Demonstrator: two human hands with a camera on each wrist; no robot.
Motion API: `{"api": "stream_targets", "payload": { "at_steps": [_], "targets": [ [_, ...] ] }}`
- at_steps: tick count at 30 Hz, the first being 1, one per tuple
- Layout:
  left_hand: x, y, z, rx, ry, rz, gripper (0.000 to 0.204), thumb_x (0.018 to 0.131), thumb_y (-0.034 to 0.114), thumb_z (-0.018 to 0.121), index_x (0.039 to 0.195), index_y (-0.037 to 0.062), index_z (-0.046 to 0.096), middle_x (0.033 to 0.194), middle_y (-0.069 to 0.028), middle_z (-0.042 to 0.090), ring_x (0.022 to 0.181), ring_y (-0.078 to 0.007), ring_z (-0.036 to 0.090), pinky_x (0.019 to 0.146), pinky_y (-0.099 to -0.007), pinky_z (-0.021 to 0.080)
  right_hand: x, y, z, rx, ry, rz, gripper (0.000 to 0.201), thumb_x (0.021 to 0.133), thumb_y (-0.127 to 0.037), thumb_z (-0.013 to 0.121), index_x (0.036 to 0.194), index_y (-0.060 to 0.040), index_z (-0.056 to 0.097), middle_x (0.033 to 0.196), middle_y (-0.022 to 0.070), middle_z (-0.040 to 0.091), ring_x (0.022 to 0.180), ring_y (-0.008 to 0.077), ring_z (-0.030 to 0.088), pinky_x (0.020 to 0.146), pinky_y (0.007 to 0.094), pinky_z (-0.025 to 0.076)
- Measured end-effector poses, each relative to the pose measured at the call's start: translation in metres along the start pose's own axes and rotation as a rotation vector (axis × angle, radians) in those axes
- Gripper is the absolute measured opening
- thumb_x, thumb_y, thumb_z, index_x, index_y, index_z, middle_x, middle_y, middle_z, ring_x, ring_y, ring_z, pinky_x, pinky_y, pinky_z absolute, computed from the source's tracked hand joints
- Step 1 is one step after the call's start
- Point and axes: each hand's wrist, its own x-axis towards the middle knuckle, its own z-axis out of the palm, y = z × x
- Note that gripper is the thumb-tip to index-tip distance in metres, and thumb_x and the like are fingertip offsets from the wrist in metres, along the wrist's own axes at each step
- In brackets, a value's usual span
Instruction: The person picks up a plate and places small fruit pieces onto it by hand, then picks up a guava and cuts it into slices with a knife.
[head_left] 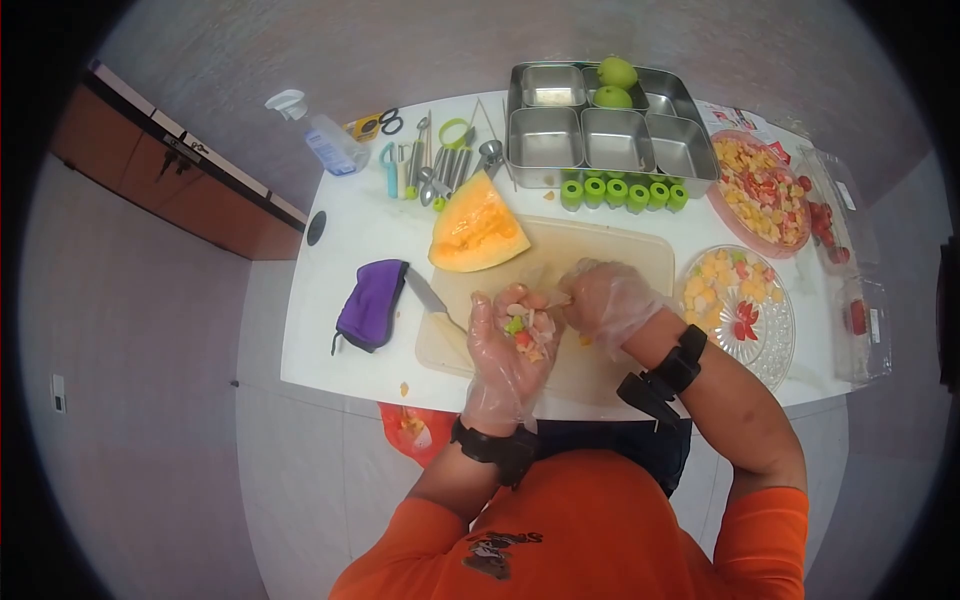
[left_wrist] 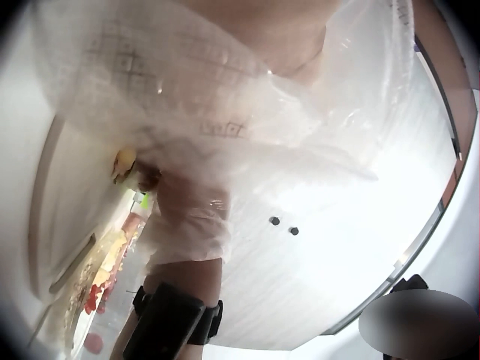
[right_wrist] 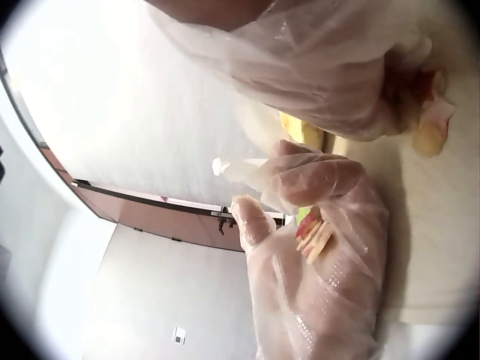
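Note:
Palm up over the beige cutting board (head_left: 640,255), my gloved left hand (head_left: 500,365) is cupped, its fingers curled round several small cut fruit pieces (head_left: 524,338). In the right wrist view these pieces (right_wrist: 315,238) look pale, red and green. Close beside it, my gloved right hand (head_left: 608,298) has its fingers bent; a pale, red-edged fruit piece (right_wrist: 430,135) shows at its fingertips in the right wrist view. A large orange melon wedge (head_left: 478,230) stands on the board's far left. The knife (head_left: 430,292) lies across the board's left edge.
A steel tray (head_left: 612,178) with compartments holds two green fruits (head_left: 617,73). At right are a pink bowl (head_left: 722,208) of cut fruit and a glass plate (head_left: 780,345) with fruit cubes. A purple pouch (head_left: 372,305), carving tools (head_left: 455,165) and a spray bottle (head_left: 330,145) occupy the left.

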Motion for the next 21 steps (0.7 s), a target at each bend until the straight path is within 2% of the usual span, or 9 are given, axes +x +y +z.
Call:
{"api": "stream_targets", "payload": {
  "at_steps": [4,6,7,10,12,15,17,19,21],
  "targets": [
    [0.002,-0.001,-0.002,0.041,-0.075,0.024,0.049,0.095,0.057,0.055,0.103,0.0093,0.064,0.095,-0.0130,0.064,0.077,-0.0236,0.061,0.076,-0.0354,0.052,0.002,0.009,0.000,0.015,0.048,0.008,0.022,0.086,-0.028,0.066,0.091,-0.0080,0.073,0.092,0.0154,0.071,0.087,0.0326,0.070,0.077,0.0420,0.055],
    [0.001,-0.005,0.003,0.029,-0.059,0.039,0.049,0.095,0.056,0.055,0.105,0.0088,0.063,0.099,-0.0135,0.062,0.080,-0.0248,0.061,0.077,-0.0362,0.053,-0.002,0.016,-0.007,0.337,-0.035,0.108,0.013,0.081,-0.019,0.068,0.088,-0.0085,0.073,0.083,0.0138,0.071,0.077,0.0283,0.070,0.071,0.0368,0.055],
    [-0.001,-0.006,0.006,0.021,-0.041,0.052,0.049,0.095,0.055,0.056,0.107,0.0084,0.062,0.103,-0.0139,0.060,0.083,-0.0259,0.061,0.078,-0.0371,0.053,-0.004,0.017,-0.008,0.337,-0.036,0.107,0.013,0.081,-0.019,0.068,0.088,-0.0085,0.073,0.083,0.0138,0.071,0.077,0.0283,0.070,0.071,0.0368,0.055],
    [-0.002,-0.008,0.011,-0.007,-0.085,0.061,0.049,0.094,0.054,0.058,0.109,0.0074,0.060,0.105,-0.0148,0.058,0.088,-0.0283,0.060,0.082,-0.0404,0.054,-0.011,0.024,-0.012,0.396,0.065,0.125,0.012,0.077,-0.015,0.072,0.086,-0.0071,0.072,0.081,0.0122,0.070,0.074,0.0239,0.069,0.069,0.0325,0.054],
    [-0.001,-0.008,0.009,-0.004,-0.080,0.061,0.049,0.094,0.054,0.058,0.109,0.0072,0.060,0.104,-0.0149,0.058,0.091,-0.0288,0.060,0.084,-0.0419,0.054,-0.017,0.027,-0.021,0.524,0.227,0.113,0.013,0.078,-0.018,0.073,0.085,-0.0063,0.071,0.082,0.0109,0.070,0.072,0.0208,0.067,0.067,0.0307,0.053],
    [0.001,-0.007,0.004,-0.001,-0.126,0.047,0.049,0.096,0.052,0.056,0.113,0.0061,0.059,0.105,-0.0158,0.059,0.094,-0.0306,0.059,0.090,-0.0468,0.052,-0.024,0.012,-0.038,0.695,0.373,-0.006,0.012,0.079,-0.017,0.069,0.087,-0.0099,0.073,0.084,0.0097,0.072,0.072,0.0245,0.069,0.070,0.0317,0.055],
    [-0.003,-0.007,0.011,0.006,-0.175,0.032,0.049,0.098,0.050,0.054,0.117,0.0053,0.058,0.106,-0.0165,0.061,0.096,-0.0320,0.058,0.094,-0.0503,0.049,-0.026,-0.012,-0.043,0.741,0.339,-0.054,0.013,0.079,-0.018,0.069,0.088,-0.0101,0.074,0.084,0.0094,0.072,0.073,0.0235,0.068,0.070,0.0315,0.054],
    [-0.011,-0.009,0.032,0.042,0.054,0.047,0.049,0.098,0.051,0.051,0.117,0.0063,0.057,0.106,-0.0161,0.062,0.096,-0.0320,0.060,0.092,-0.0505,0.050,-0.023,-0.016,-0.036,0.738,0.336,-0.215,0.018,0.079,-0.021,0.072,0.093,-0.0102,0.074,0.086,0.0095,0.071,0.076,0.0212,0.068,0.071,0.0305,0.054],
    [-0.007,-0.008,0.020,0.041,0.030,0.036,0.048,0.099,0.051,0.051,0.116,0.0065,0.057,0.105,-0.0157,0.062,0.096,-0.0314,0.060,0.092,-0.0504,0.050,-0.020,-0.014,-0.032,0.753,0.330,-0.112,0.018,0.080,-0.021,0.073,0.094,-0.0100,0.074,0.087,0.0104,0.071,0.077,0.0218,0.068,0.071,0.0307,0.054]
  ]
}}
